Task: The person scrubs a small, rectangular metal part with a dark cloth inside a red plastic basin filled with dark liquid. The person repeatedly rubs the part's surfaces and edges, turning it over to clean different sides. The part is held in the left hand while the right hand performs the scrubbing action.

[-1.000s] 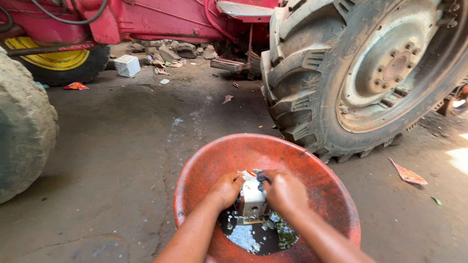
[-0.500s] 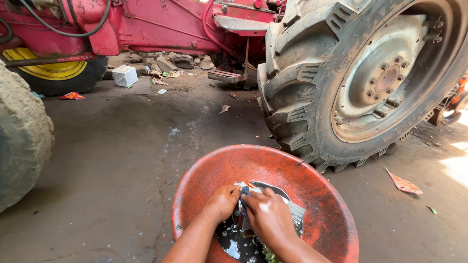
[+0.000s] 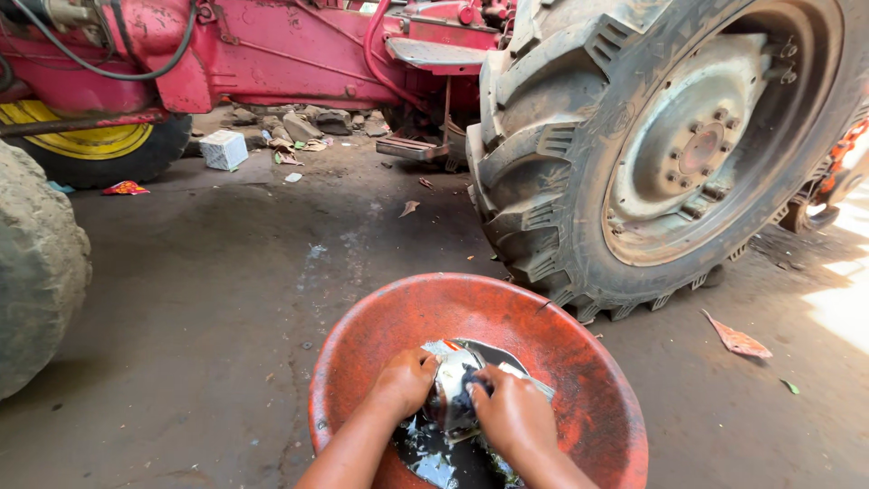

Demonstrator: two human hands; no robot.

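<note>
Overhead, a red tractor (image 3: 299, 54) and its big lugged rear tyre (image 3: 670, 145) loom beside the orange plastic basin (image 3: 579, 362) on the dirt floor. Inside it, left hand (image 3: 403, 380) and right hand (image 3: 514, 418) both close around a wet metal part (image 3: 450, 389) over dark liquid. Slick surfaces could let it slip and splash.

Both hands (image 3: 462, 398) and forearms are bare, wet and smeared with dark oily grime, no sleeves
</note>
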